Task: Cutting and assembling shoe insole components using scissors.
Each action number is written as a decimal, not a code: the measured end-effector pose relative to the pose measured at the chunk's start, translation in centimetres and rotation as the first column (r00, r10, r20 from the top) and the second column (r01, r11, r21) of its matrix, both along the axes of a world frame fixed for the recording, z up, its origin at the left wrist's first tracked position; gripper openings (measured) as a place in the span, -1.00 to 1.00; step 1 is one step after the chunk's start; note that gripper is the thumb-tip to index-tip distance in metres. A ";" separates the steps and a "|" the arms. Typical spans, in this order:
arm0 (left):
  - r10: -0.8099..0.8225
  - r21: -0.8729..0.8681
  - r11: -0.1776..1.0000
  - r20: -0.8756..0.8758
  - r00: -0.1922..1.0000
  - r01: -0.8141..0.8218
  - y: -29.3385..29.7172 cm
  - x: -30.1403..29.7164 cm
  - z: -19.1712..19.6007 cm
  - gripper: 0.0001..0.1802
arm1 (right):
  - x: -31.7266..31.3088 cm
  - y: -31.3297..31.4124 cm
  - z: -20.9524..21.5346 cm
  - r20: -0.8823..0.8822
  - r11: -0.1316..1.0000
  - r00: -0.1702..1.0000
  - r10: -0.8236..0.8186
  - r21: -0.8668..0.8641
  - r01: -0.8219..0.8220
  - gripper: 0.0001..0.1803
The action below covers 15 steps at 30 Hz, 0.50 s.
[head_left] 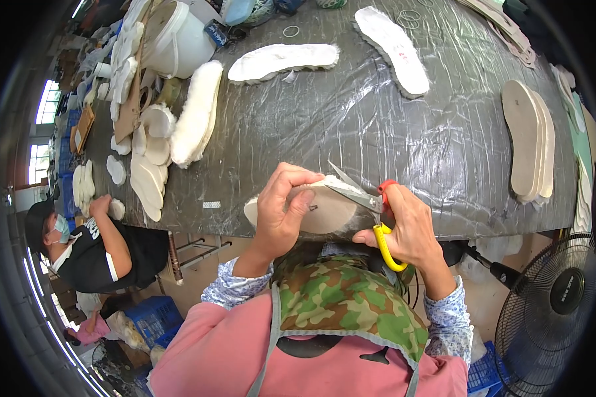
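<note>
My left hand (281, 210) is closed on a beige insole (331, 210) with a fluffy white edge, held at the near edge of the table. Its thumb lies on the insole's flat face and the fingers curl over the far side. In my right hand (409, 225) are scissors (356, 194) with metal blades and red and yellow handles. Their blades are spread apart at the insole's far right edge. Whether fleece lies between the blades is too fine to tell.
White fleece insoles (285, 63) lie across the dark plastic-covered table (351, 126). Stacked beige insoles (528, 142) sit on the right; more lie at left near a white bucket (179, 43). A black fan (549, 298) stands at lower right. Another person (106, 245) works at the left.
</note>
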<state>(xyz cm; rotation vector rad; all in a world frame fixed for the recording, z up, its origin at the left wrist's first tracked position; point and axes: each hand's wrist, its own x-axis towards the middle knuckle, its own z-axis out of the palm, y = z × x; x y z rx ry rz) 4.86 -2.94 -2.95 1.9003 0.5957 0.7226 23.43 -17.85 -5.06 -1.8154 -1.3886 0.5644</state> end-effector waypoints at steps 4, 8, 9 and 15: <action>-0.002 0.002 1.000 0.002 1.000 0.002 0.0 0.0 0.0 -0.84 | 0.2 0.3 0.1 0.009 0.999 1.000 -0.004 0.038 0.004 -0.29; -0.005 0.045 0.999 0.014 1.000 0.004 0.4 0.0 0.0 -0.85 | 0.4 -0.1 -0.5 -0.012 1.000 1.000 0.006 0.011 -0.006 -0.29; 0.000 0.034 0.999 0.023 1.000 -0.001 0.5 0.0 0.0 -0.86 | 0.5 -0.3 -0.7 0.001 1.000 1.000 0.012 -0.011 -0.012 -0.29; -0.023 0.026 0.999 0.012 1.000 0.023 0.8 0.2 0.4 -0.85 | 0.8 -0.4 -0.6 0.042 1.000 0.999 0.002 0.007 -0.003 -0.28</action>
